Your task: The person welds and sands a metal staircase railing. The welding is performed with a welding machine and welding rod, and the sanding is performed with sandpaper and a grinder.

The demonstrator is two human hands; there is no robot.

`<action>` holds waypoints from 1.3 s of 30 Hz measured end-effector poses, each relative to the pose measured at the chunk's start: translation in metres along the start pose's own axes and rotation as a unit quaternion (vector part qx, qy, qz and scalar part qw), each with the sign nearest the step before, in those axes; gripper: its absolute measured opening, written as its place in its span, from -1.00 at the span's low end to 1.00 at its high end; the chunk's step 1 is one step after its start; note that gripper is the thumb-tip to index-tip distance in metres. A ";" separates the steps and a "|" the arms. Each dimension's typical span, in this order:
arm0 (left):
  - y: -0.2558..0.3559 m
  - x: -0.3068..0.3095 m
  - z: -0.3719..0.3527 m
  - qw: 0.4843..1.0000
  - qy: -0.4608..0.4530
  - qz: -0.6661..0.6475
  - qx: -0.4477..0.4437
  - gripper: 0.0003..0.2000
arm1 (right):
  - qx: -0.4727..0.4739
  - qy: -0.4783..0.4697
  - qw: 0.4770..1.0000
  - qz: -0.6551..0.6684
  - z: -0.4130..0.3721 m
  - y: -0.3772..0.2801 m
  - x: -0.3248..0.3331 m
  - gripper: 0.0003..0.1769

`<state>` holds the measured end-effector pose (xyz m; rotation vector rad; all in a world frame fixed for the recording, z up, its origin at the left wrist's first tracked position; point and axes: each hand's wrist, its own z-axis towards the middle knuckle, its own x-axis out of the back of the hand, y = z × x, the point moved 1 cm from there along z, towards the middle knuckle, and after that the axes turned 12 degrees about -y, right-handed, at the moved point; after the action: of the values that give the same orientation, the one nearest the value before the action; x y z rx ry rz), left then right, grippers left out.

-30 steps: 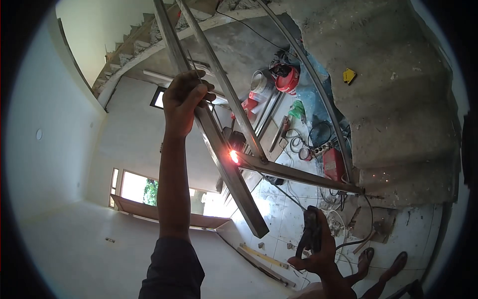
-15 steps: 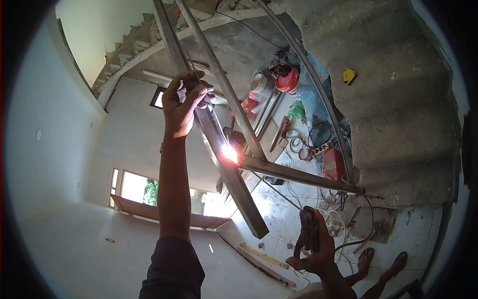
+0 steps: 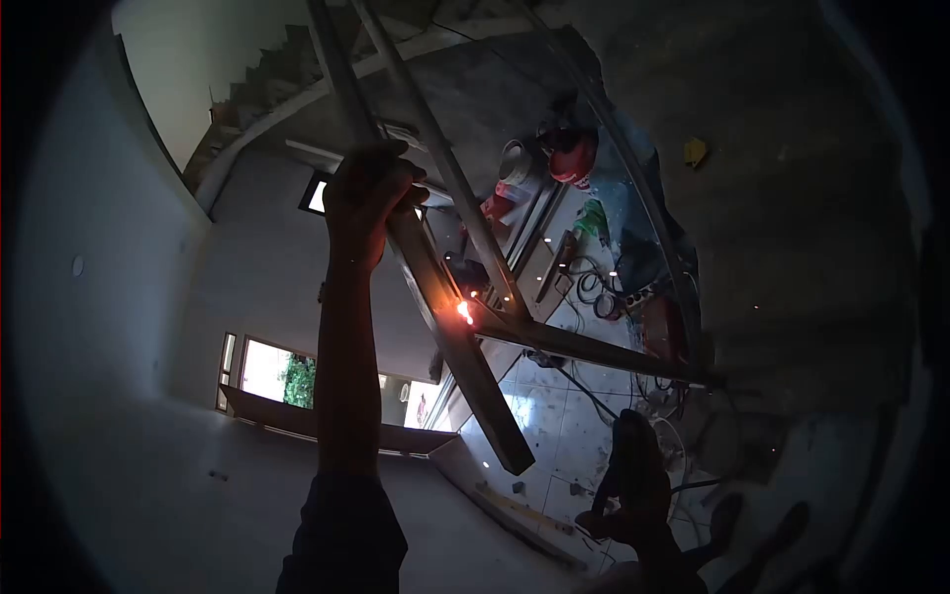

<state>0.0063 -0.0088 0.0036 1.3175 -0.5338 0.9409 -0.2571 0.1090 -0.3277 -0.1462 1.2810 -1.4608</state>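
Note:
My left hand [image 3: 368, 208] is closed around the upper part of a square metal tube [image 3: 492, 421], which runs slantwise down to a free end. Low on the right, my right hand [image 3: 643, 510] grips a dark welding electrode holder [image 3: 625, 450]. From the holder a thin electrode [image 3: 582, 384] points up and left toward the joint. An orange-hot spot [image 3: 464, 312] glows where a metal crossbar [image 3: 614, 354] meets the tube, with sparks around it. A second slanting bar [image 3: 435, 139] joins the crossbar near that spot. Darkness hides the fingers' detail.
Below lie a red bucket [image 3: 571, 158], a pale bucket [image 3: 514, 161], cables [image 3: 594, 287] and a red box [image 3: 663, 329] on the tiled floor. Concrete steps [image 3: 782, 247] rise at right, with a yellow object [image 3: 695, 152] on them. A person's feet [image 3: 727, 515] show low at right.
The bright white welding arc has dropped to a small orange glow, with sparks scattering. The whole view has darkened. The electrode's visible tip has drawn back from the joint; my hands stay nearly in place.

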 end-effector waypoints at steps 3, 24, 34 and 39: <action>-0.003 0.002 0.001 1.000 -0.008 0.012 -0.003 -0.63 | -0.021 -0.012 1.000 0.004 0.003 -0.005 0.002 0.50; -0.006 0.005 0.002 0.999 -0.023 0.028 -0.020 -0.66 | -0.121 -0.018 0.992 -0.007 -0.005 0.003 0.001 0.54; -0.007 0.001 0.000 0.999 -0.001 0.013 -0.030 -0.68 | -0.058 -0.012 0.994 -0.087 -0.005 0.004 -0.002 0.46; -0.007 0.002 0.000 0.999 -0.005 0.025 -0.037 -0.70 | -0.063 0.019 0.997 0.050 0.000 0.006 -0.001 0.37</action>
<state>0.0130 -0.0085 0.0013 1.2470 -0.6058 0.9464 -0.2531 0.1112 -0.3314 -0.1366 1.3928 -1.3047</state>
